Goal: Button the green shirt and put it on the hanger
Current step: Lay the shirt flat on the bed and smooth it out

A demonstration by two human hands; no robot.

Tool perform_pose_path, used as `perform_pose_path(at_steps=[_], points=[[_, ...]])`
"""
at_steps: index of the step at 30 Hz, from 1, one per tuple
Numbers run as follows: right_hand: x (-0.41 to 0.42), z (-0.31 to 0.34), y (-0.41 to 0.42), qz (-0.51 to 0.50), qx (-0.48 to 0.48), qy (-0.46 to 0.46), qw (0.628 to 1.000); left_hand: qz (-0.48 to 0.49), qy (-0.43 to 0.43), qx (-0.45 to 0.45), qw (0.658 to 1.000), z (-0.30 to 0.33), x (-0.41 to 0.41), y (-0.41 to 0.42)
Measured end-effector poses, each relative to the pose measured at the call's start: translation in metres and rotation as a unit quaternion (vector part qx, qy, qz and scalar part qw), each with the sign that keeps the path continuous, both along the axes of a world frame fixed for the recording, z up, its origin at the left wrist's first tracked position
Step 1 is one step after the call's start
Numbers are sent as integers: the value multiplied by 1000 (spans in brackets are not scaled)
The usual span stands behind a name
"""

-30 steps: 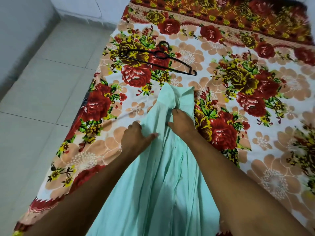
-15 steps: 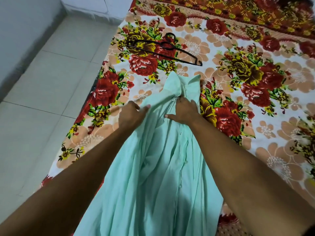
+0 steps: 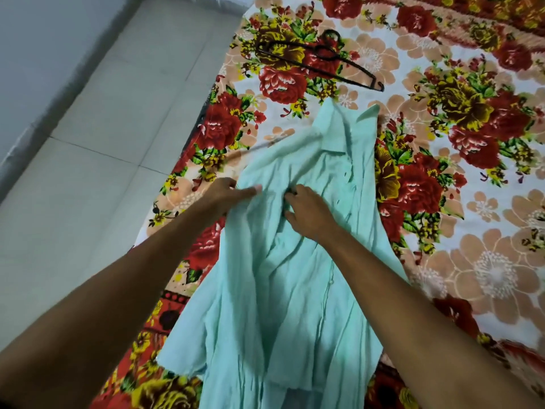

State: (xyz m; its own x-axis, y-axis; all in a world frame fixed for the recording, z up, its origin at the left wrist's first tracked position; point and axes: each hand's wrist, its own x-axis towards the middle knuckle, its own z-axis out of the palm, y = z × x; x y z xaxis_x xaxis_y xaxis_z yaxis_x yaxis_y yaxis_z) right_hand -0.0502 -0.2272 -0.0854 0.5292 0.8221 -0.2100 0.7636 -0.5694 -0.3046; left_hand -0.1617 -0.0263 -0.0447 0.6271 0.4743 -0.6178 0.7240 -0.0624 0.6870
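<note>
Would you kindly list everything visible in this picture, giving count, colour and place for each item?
green shirt: one, mint green, spread crumpled on the bed, collar pointing toward the hanger
hanger: one, black, lying flat on the blanket beyond the collar, apart from the shirt
floral blanket: one, red, yellow and peach flowers on white, covering the bed
floor: pale grey tiles, left of the bed
left hand: one, gripping the shirt's left edge
right hand: one, fingers curled into the fabric near the shirt's middle
</note>
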Motion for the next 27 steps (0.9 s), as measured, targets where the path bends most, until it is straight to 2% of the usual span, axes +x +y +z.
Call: perform_pose_path(at_steps=[1, 2, 3, 6, 7, 8, 10, 12, 13, 15, 18, 20, 21, 23, 24, 25, 27], points=[[-1, -2, 0, -4, -14, -2, 1000, -55, 37, -6, 998, -2, -12, 0], [-2, -3, 1, -3, -27, -6, 1000, -81, 37, -8, 996, -7, -20, 1], [-5, -3, 2, 1, -39, -15, 999, -61, 12, -10, 998, -8, -29, 3], [-8, -5, 7, 2, -85, -45, 995, 145, -90, -29, 985, -3, -41, 23], [-10, -3, 10, 8, -112, -56, 992, 180, -97, -38, 978, -2, -44, 30], [-14, 1, 14, 11, -140, -64, 988, 170, -83, -51, 981, -1, -51, 34], [-28, 7, 21, -2, -153, -79, 985, 62, 20, -88, 994, 2, -70, 28], [-48, 6, 25, 18, -115, -112, 987, -33, 107, -112, 987, 0, -88, 19], [-62, 3, 24, 40, -83, -114, 989, -22, 102, -112, 988, -1, -96, 17], [-82, -5, 17, 90, -35, -87, 991, 84, 35, -90, 992, -6, -106, 23], [-97, -10, 1, 107, -122, -11, 987, 228, -48, -59, 971, -13, -126, 41], [-101, -11, -1, 101, -164, -28, 981, 183, -24, -77, 980, -14, -143, 44], [-103, -9, 3, 94, -177, -37, 979, 96, 20, -81, 992, -14, -152, 41], [-113, -2, 13, 65, -168, -45, 983, -71, 107, -81, 988, -9, -173, 26], [-120, 3, 18, 50, -150, -54, 986, -100, 126, -75, 984, -11, -181, 20], [-132, 8, 22, 48, -128, -67, 988, -76, 117, -76, 987, -13, -190, 16], [-154, 11, 24, 70, -63, -56, 994, 69, 33, -106, 991, -16, -201, 4]])
